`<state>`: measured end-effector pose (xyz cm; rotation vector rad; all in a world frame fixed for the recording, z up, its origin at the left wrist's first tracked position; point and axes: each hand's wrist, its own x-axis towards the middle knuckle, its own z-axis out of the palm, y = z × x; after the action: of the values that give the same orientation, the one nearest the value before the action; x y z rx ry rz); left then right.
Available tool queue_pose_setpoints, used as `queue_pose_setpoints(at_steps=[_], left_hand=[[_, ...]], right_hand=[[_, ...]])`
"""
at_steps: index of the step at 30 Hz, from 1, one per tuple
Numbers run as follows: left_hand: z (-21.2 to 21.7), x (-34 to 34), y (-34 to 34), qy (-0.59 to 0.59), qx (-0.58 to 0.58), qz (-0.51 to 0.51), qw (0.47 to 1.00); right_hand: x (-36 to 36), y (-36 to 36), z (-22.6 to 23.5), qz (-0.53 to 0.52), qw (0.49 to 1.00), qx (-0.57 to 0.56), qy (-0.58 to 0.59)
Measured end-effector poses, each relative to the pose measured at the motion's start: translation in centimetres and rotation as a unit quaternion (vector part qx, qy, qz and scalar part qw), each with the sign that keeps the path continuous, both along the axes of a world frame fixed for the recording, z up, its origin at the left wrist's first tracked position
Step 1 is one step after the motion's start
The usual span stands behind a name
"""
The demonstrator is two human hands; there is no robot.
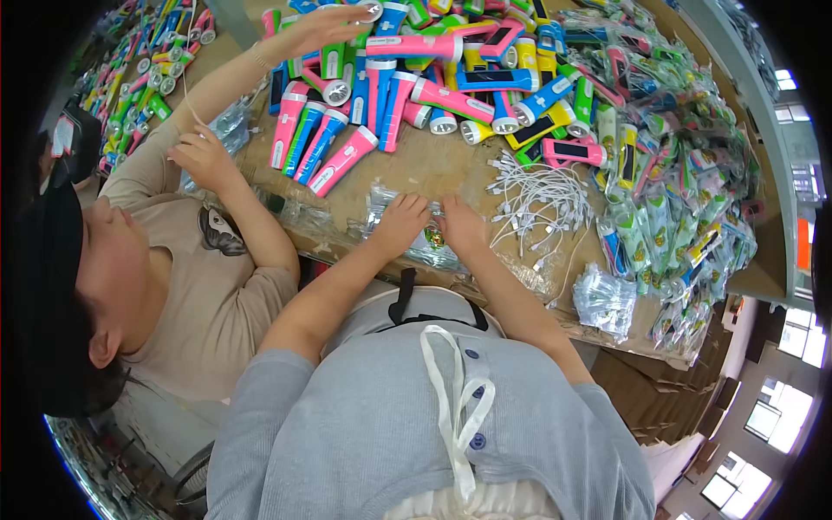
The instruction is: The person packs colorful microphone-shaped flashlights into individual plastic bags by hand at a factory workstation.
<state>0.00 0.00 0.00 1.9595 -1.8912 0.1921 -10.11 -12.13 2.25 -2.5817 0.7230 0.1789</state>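
Observation:
Close to the table's near edge, my left hand and my right hand work side by side on a clear plastic bag with a small coloured print. The fingers of both hands are curled in and pinch the bag's film. More flat clear bags lie under and beside my left hand. To the right of my right hand is a tangle of white charging cables. Several pink and blue flashlights lie in a row beyond my left hand.
Loose flashlights pile up at the table's far side. Bagged flashlights heap along the right, with a stack of clear bags at the near right. On my left a co-worker's arm reaches over the pile; their other hand is raised.

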Motion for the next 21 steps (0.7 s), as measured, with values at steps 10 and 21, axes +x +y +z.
queue_pose_setpoints(at_steps=[10, 21], left_hand=[[7.2, -4.1, 9.7, 0.272, 0.171, 0.024, 0.947], [7.1, -5.0, 7.0, 0.306, 0.127, 0.281, 0.901]], right_hand=[[0.2, -3.6, -0.5, -0.039, 0.999, 0.020, 0.007], [-4.5, -17.4, 1.1, 0.043, 0.938, -0.344, 0.027]])
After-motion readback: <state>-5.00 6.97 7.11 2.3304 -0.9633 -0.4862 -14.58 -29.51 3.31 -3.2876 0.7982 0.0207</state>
